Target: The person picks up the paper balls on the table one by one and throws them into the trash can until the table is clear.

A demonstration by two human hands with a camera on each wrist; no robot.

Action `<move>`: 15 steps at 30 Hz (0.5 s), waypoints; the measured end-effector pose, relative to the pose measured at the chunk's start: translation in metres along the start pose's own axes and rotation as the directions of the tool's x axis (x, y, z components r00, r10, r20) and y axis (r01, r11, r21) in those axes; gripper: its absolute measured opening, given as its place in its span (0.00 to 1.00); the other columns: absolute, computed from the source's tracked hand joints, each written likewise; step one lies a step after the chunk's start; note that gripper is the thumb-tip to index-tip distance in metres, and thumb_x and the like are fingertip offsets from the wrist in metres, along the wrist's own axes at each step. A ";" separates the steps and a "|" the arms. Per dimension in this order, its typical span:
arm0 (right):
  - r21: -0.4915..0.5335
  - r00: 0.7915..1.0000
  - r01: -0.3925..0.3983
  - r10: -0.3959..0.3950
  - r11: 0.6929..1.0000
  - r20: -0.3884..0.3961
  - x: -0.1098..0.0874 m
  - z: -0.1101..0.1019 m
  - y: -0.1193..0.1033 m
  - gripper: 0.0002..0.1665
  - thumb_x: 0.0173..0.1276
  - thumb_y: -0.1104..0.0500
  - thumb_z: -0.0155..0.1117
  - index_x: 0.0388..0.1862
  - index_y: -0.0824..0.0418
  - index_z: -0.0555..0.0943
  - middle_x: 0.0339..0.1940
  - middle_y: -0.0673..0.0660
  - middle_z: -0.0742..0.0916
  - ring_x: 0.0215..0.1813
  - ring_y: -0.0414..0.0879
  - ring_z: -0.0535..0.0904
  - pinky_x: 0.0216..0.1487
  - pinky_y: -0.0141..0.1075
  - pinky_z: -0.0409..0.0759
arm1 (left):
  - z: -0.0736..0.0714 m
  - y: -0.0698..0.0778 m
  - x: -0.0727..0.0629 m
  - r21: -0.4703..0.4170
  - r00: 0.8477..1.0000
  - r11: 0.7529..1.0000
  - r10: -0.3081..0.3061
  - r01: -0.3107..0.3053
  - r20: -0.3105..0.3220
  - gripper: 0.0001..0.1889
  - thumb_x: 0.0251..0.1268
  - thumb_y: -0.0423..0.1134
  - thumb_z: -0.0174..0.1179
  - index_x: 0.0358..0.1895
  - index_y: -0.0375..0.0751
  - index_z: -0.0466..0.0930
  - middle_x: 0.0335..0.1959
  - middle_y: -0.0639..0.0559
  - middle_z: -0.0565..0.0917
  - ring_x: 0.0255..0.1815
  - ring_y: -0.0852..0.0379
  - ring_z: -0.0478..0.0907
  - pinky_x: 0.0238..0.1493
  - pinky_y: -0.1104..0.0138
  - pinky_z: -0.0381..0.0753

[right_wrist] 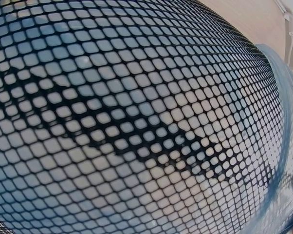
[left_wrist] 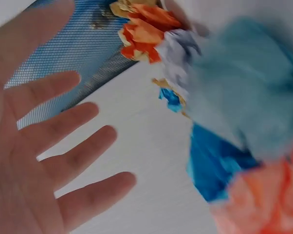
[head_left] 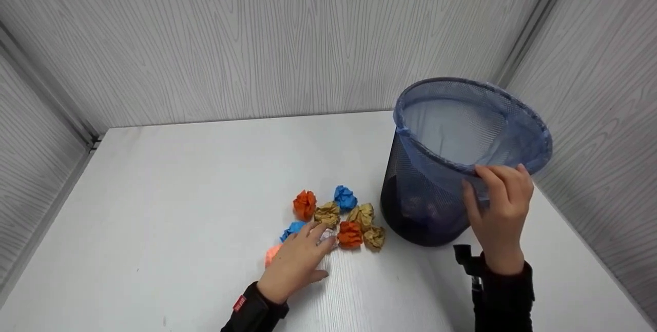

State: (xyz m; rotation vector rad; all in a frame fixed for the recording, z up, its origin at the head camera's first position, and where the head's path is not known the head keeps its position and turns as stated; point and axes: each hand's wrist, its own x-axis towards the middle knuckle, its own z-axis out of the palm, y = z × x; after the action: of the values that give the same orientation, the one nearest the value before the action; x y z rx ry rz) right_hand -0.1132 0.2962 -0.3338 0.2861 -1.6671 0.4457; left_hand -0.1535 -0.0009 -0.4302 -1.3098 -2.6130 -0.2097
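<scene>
My left hand (head_left: 296, 264) hovers over a cluster of crumpled paper balls, its fingers spread and nothing in its grasp. Nearest its fingertips in the head view lies a white paper ball (head_left: 328, 239), partly covered by the hand. A blue ball (head_left: 293, 230) and a peach ball (head_left: 272, 254) show beside it. A blurred teal paper ball (left_wrist: 248, 87) looms close in the left wrist view. On the right, my right hand (head_left: 502, 209) grips the near rim of a black mesh wastebasket (head_left: 392, 209) with a blue bag lining (head_left: 436, 173) folded over its rim. Mesh fills the right wrist view.
Further balls lie left of the basket: orange ones (head_left: 305, 205), tan ones (head_left: 374, 238) and another blue one (head_left: 345, 197). All rest on a white table (head_left: 179, 209). Wood-grain panels (head_left: 256, 39) close off the back and both sides.
</scene>
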 end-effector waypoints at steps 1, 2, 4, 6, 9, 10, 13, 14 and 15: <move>-0.001 1.000 0.001 -0.001 1.000 0.002 0.000 0.000 0.000 0.19 0.62 0.53 0.58 0.33 0.71 0.77 0.31 0.64 0.77 0.37 0.58 0.70 0.56 0.52 0.57 | 0.000 -0.002 -0.004 -0.012 1.000 1.000 -0.013 0.013 0.028 0.31 0.39 0.53 0.68 0.50 0.45 0.71 0.54 0.44 0.69 0.54 0.46 0.65 0.45 0.56 0.72; -0.001 1.000 0.002 -0.002 1.000 0.002 0.000 -0.001 0.000 0.19 0.62 0.53 0.58 0.33 0.71 0.77 0.32 0.64 0.77 0.37 0.58 0.70 0.56 0.52 0.57 | 0.000 -0.004 -0.008 -0.021 0.998 0.999 -0.028 0.030 0.053 0.32 0.38 0.53 0.68 0.50 0.46 0.70 0.54 0.43 0.68 0.55 0.46 0.64 0.45 0.55 0.72; 0.000 1.000 0.003 -0.003 1.000 0.002 -0.001 -0.001 0.000 0.19 0.62 0.53 0.58 0.33 0.71 0.77 0.32 0.64 0.77 0.38 0.58 0.70 0.56 0.52 0.57 | 0.000 -0.009 -0.015 -0.043 0.994 0.997 -0.059 0.063 0.089 0.34 0.37 0.54 0.69 0.51 0.45 0.70 0.55 0.42 0.67 0.55 0.45 0.64 0.43 0.55 0.73; 0.001 1.000 0.003 -0.003 1.000 -0.001 -0.001 -0.001 0.000 0.19 0.62 0.53 0.58 0.33 0.71 0.77 0.32 0.64 0.77 0.38 0.58 0.70 0.56 0.52 0.57 | 0.000 -0.013 -0.019 -0.074 0.988 0.992 -0.094 0.104 0.123 0.35 0.35 0.53 0.70 0.52 0.44 0.70 0.57 0.40 0.66 0.56 0.43 0.63 0.41 0.56 0.74; 0.004 1.000 0.004 -0.004 1.000 -0.005 -0.001 0.000 0.000 0.19 0.62 0.53 0.58 0.33 0.71 0.77 0.32 0.64 0.78 0.38 0.58 0.71 0.56 0.52 0.57 | -0.001 -0.018 -0.024 -0.117 0.974 0.978 -0.152 0.173 0.168 0.38 0.33 0.52 0.72 0.52 0.40 0.69 0.57 0.36 0.65 0.55 0.40 0.63 0.37 0.55 0.76; 0.003 1.000 0.004 -0.004 1.000 -0.005 -0.001 0.000 0.000 0.19 0.62 0.53 0.58 0.33 0.71 0.77 0.32 0.64 0.78 0.38 0.58 0.71 0.56 0.52 0.57 | -0.001 -0.019 -0.026 -0.125 0.968 0.972 -0.173 0.197 0.181 0.38 0.32 0.51 0.72 0.51 0.39 0.69 0.57 0.35 0.65 0.55 0.39 0.64 0.37 0.55 0.76; 0.001 1.000 0.005 -0.005 1.000 -0.002 -0.001 0.000 0.001 0.20 0.62 0.52 0.58 0.33 0.71 0.77 0.32 0.64 0.78 0.38 0.58 0.71 0.56 0.52 0.57 | -0.001 -0.022 -0.029 -0.131 0.950 0.957 -0.229 0.259 0.212 0.39 0.28 0.51 0.74 0.49 0.37 0.69 0.55 0.33 0.66 0.52 0.37 0.65 0.35 0.53 0.76; 0.000 1.000 0.005 -0.005 1.000 -0.001 -0.001 0.000 0.001 0.20 0.62 0.52 0.58 0.33 0.71 0.77 0.32 0.64 0.78 0.38 0.58 0.71 0.56 0.52 0.57 | -0.001 -0.023 -0.030 -0.128 0.945 0.953 -0.244 0.275 0.218 0.38 0.27 0.50 0.74 0.47 0.36 0.70 0.54 0.33 0.67 0.51 0.37 0.66 0.34 0.53 0.76; 0.000 1.000 0.006 -0.006 1.000 0.001 -0.001 0.000 0.001 0.20 0.62 0.52 0.58 0.33 0.71 0.77 0.32 0.64 0.78 0.38 0.58 0.71 0.56 0.52 0.57 | -0.001 -0.023 -0.030 -0.129 0.941 0.949 -0.256 0.288 0.220 0.38 0.26 0.50 0.75 0.46 0.36 0.70 0.53 0.32 0.67 0.49 0.37 0.67 0.33 0.53 0.76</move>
State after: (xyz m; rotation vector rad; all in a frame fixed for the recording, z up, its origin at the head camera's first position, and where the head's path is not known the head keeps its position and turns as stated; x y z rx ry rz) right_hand -0.1132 0.2968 -0.3347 0.2908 -1.6664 0.4414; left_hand -0.1543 -0.0385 -0.4377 -1.0559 -3.0047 -0.3536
